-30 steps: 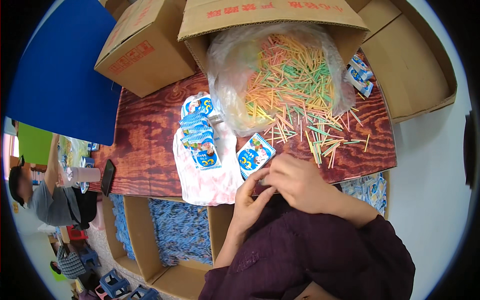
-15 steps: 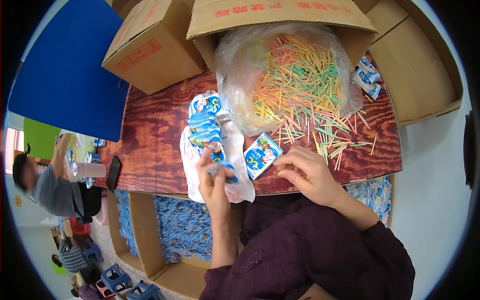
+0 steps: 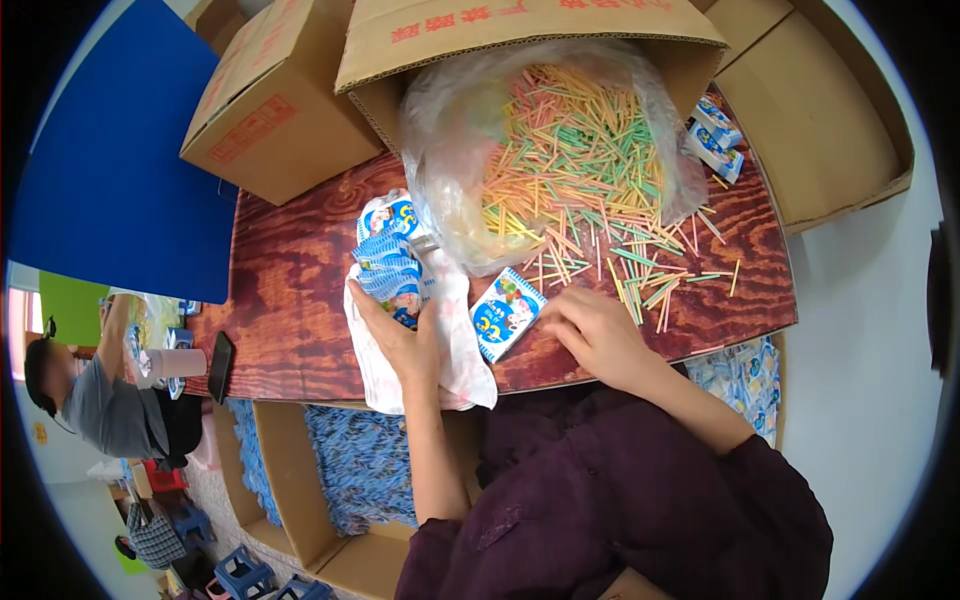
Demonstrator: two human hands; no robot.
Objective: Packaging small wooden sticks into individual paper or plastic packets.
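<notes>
A fanned row of blue-and-white sachets (image 3: 385, 260) lies on a pale, pink-tinted cloth (image 3: 460, 375). At the near end of this row is my left hand (image 3: 400, 340), with fingers along its left side and the thumb on its right. A flat blue-and-white cartoon sachet (image 3: 505, 315), apparently the top one of a small stack, rests to the right of the cloth. Beside its right edge my right hand (image 3: 600, 335) is curled, fingertips close together; whatever they may pinch is too small to make out. Thin pastel sticks (image 3: 580, 160) spill from a clear plastic bag (image 3: 440, 190) toward that hand.
A tipped cardboard box (image 3: 530, 25) holds the bag; another carton (image 3: 280, 110) stands left. More sachets (image 3: 715, 150) lie at the right edge. Below the table is a box of filled blue packets (image 3: 360, 465). A phone (image 3: 221, 366) and a person (image 3: 115, 385) are at left.
My left hand has put a blue sachet onto the near end of the row and now spans the row. The right hand stays by the sachet stack. The view has shifted slightly.
</notes>
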